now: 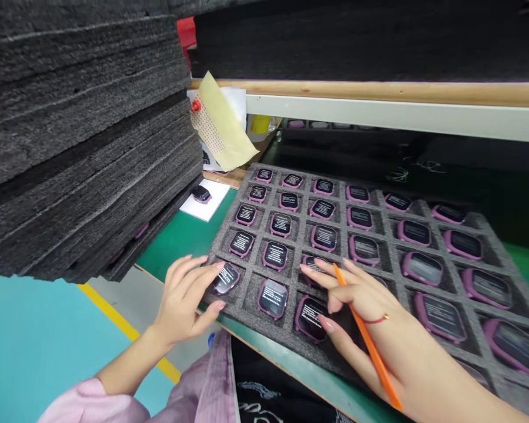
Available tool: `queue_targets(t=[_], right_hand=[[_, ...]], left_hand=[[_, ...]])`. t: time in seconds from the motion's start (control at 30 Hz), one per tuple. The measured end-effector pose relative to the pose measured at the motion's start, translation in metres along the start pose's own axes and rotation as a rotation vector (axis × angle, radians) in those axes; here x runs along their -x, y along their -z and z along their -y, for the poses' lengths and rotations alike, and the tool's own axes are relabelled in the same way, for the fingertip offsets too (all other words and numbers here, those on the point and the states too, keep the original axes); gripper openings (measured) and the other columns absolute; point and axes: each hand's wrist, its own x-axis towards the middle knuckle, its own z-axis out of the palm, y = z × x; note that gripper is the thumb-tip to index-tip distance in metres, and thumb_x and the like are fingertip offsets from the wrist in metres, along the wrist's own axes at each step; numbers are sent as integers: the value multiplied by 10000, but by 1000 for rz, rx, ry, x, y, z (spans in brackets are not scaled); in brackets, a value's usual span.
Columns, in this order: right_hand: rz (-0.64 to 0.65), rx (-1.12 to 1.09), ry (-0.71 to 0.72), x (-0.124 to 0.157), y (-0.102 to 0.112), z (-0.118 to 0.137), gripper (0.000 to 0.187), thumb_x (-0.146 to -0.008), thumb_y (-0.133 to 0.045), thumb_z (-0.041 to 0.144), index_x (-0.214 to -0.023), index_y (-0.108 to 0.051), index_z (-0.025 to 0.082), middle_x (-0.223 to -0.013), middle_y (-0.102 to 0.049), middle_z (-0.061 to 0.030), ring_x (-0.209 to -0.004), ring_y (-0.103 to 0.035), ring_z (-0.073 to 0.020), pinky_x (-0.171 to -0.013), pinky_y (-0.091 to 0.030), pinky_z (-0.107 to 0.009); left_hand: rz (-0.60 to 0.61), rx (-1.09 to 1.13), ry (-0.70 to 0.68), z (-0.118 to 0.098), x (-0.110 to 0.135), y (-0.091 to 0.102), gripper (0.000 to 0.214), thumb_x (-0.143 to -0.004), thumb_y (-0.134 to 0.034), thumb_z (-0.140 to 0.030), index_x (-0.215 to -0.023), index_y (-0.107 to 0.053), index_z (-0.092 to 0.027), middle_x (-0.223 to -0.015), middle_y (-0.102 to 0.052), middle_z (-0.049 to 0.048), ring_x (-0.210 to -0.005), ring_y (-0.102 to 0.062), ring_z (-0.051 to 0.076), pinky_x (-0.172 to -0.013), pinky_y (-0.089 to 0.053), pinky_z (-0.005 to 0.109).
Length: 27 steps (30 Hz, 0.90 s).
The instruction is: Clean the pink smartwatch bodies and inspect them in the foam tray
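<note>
A grey foam tray (264, 329) holds rows of smartwatch bodies with pink-purple cases, most of their black screens showing small white text. My left hand (183, 302) is at the tray's near left corner, fingers apart. Its index fingertip touches or hovers over the corner smartwatch (227, 281), and its thumb lies by the tray's front edge. Tucked between the fingers of my right hand (379, 317) is a slim orange stick (372, 349). The right thumb reaches the edge of a front-row smartwatch (309, 320), while the right fingertips partly cover the one behind it.
Tall stacks of black foam sheets (83, 129) rise at the left. One more watch (201, 194) lies on a white card (195, 210) on the green tabletop (158, 249). A shelf edge (379, 114) crosses above the tray's back, with a yellow paper sheet (224, 126) hanging at its left end.
</note>
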Motion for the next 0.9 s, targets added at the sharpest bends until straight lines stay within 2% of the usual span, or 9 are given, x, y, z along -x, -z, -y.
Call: queue_targets(t=[0.13,0.23,0.3,0.37,0.47,0.6,0.73,0.9], right_hand=[[48,-28,29,-13,-3,-1,80,-947,-505,233,-944,-428,257,-1298,-707,-157,-1355,-562,-313,-1109,-477,-620],[78,-70,24,-21,-9,-3,118,-928,-523,206,-948,-419,257,-1313,-698,-149,-1378,-540,-302,-1132,-441,-636],[101,-88,26,-25,-14,-3,139,-918,-523,185,-943,-405,255,-1324,-689,-159,-1396,-519,-301,-1138,-418,-657],[126,-87,33,-29,-16,-3,146,-917,-509,170,-933,-391,254,-1321,-689,-167,-1405,-507,-309,-1132,-409,-679],[116,-74,48,-31,-13,-1,148,-917,-497,162,-932,-384,255,-1306,-696,-170,-1403,-508,-315,-1129,-407,-686],[40,-60,63,-29,-4,-4,146,-912,-521,176,-949,-403,254,-1294,-701,-173,-1384,-532,-303,-1143,-410,-656],[33,-26,43,-25,0,-11,132,-924,-522,192,-947,-406,250,-1298,-693,-199,-1381,-535,-307,-1139,-418,-647],[74,-33,39,-29,-3,-17,113,-939,-496,182,-955,-405,248,-1292,-697,-194,-1372,-547,-299,-1126,-433,-652]], left_hand=[[-19,12,22,-4,1,3,461,-900,-621,-310,-1346,-581,-201,-1033,-779,81,-1080,-669,272,-1053,-448,491],[-76,1,21,-1,-3,6,385,-899,-635,-267,-1281,-622,-219,-970,-782,54,-989,-680,250,-1046,-449,490],[-75,-14,54,1,-11,8,346,-910,-632,-267,-1253,-645,-221,-1023,-761,69,-1008,-662,250,-1050,-448,495],[21,-16,122,2,-21,9,367,-944,-598,-315,-1295,-638,-214,-1237,-686,122,-1165,-607,285,-1069,-440,519],[230,12,202,2,-37,9,472,-995,-504,-423,-1431,-550,-245,-1548,-432,157,-1429,-396,360,-1122,-390,597],[369,25,195,2,-50,7,550,-999,-482,-493,-1514,-451,-302,-1662,-246,144,-1530,-216,401,-1164,-306,673],[397,15,175,3,-54,5,546,-995,-490,-502,-1504,-466,-305,-1686,-196,136,-1548,-170,408,-1173,-283,692],[364,21,196,3,-53,5,639,-992,-478,-525,-1560,-358,-258,-1664,-257,158,-1542,-209,391,-1182,-293,673]])
